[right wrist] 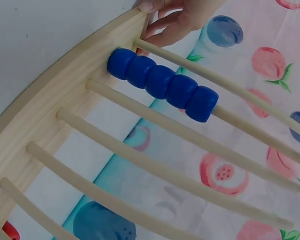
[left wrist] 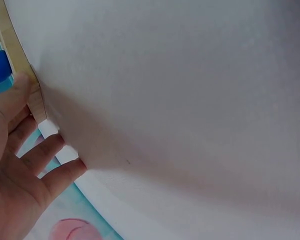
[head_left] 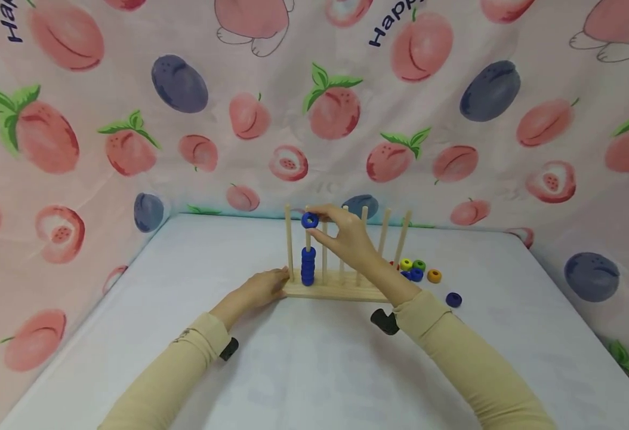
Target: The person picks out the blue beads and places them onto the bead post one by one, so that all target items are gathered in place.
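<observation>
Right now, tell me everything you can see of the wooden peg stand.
The wooden peg stand is pale with visible grain, a long flat base carrying seven slim pegs in one row. It stands upright on the white table. Five blue beads are stacked at the bottom of the second peg from the left; the other pegs show none. The left hand grips the base's left end, and the right hand holds another blue bead by that second peg's top.

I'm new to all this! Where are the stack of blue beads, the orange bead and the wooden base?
Stack of blue beads (right wrist: 160,81): right wrist view, on the middle bead.
Orange bead (head_left: 432,279): head view, on its near side.
Wooden base (head_left: 336,292): head view, on its long front edge.
</observation>
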Action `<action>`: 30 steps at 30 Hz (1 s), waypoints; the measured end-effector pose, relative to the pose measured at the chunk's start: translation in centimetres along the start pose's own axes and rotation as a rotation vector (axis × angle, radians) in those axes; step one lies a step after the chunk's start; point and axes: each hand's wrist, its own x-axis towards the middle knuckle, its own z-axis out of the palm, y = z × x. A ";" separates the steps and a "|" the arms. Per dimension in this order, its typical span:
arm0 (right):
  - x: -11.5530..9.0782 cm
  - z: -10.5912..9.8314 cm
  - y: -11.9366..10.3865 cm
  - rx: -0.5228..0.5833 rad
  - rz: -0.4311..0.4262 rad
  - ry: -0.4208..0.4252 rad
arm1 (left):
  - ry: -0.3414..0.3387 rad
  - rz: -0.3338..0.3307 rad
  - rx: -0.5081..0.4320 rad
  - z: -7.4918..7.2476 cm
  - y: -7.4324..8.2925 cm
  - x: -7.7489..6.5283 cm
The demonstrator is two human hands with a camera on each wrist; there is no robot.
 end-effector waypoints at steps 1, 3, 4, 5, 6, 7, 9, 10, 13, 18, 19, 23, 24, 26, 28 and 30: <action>0.1 0.1 -0.1 0.003 -0.005 0.006 | 0.000 -0.003 0.005 -0.1 0.0 0.0; 0.4 0.1 -0.3 -0.001 -0.009 0.010 | 0.000 0.002 0.014 -0.2 -0.2 -0.1; 0.6 0.1 -0.4 -0.007 -0.009 0.012 | 0.000 0.004 0.017 -0.3 -0.2 -0.1; 0.7 0.2 -0.5 -0.016 -0.006 0.014 | 0.001 0.008 0.018 -0.3 -0.2 -0.1; 0.9 0.2 -0.5 -0.023 -0.001 0.017 | 0.004 0.011 0.017 -0.3 -0.2 -0.1; 1.0 0.1 -0.6 -0.028 0.003 0.023 | 0.005 0.013 0.013 -0.4 -0.2 -0.1; 1.3 0.1 -0.6 -0.031 0.012 0.036 | 0.009 0.012 0.007 -0.3 -0.2 0.0; 1.3 0.1 -0.6 -0.031 0.015 0.041 | 0.010 0.011 0.006 -0.3 -0.1 0.0; 1.5 0.1 -0.5 -0.030 0.030 0.056 | 0.002 0.003 0.002 -0.1 -0.1 0.0; 1.8 0.0 -0.4 -0.069 0.083 0.054 | 0.001 0.000 0.003 -0.1 0.1 -0.1; 1.9 0.0 -0.4 -0.080 0.096 0.050 | 0.004 0.000 0.001 -0.1 0.2 -0.1; 2.4 0.0 -0.5 -0.099 0.156 0.041 | 0.010 0.003 0.011 -0.1 0.3 -0.2; 2.4 0.0 -0.5 -0.093 0.169 0.045 | 0.012 0.001 0.008 -0.2 0.3 -0.2; 2.5 0.1 -0.5 -0.088 0.195 0.052 | 0.011 -0.005 -0.001 -0.1 0.4 -0.2; 2.6 0.3 -0.5 -0.085 0.210 0.059 | 0.009 -0.013 -0.006 -0.2 0.4 -0.3; 2.8 0.4 -0.5 -0.090 0.218 0.065 | 0.006 -0.016 -0.006 -0.3 0.4 -0.3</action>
